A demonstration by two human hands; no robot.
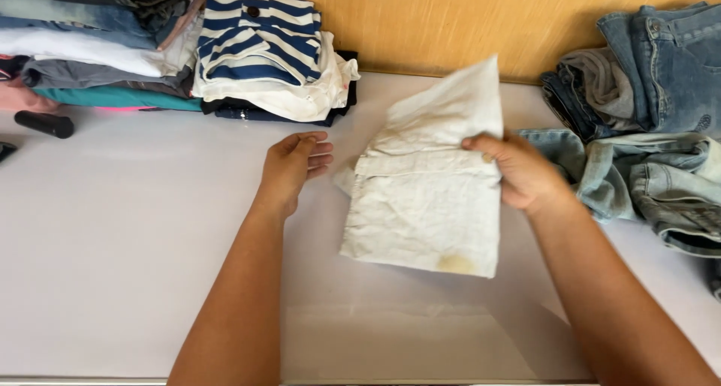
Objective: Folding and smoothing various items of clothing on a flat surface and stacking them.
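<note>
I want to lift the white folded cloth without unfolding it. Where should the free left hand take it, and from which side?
Probably the left edge of the cloth, from the left: the right hand already pinches its right edge, and the left hand is open beside it.

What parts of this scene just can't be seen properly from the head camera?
- Head view: the right hand covers part of the white folded cloth; the side against the table is hidden.
- Head view: the folded clothes stack and the jeans pile are cut off by the frame edges.
- Head view: the black object is too small to identify.
</note>
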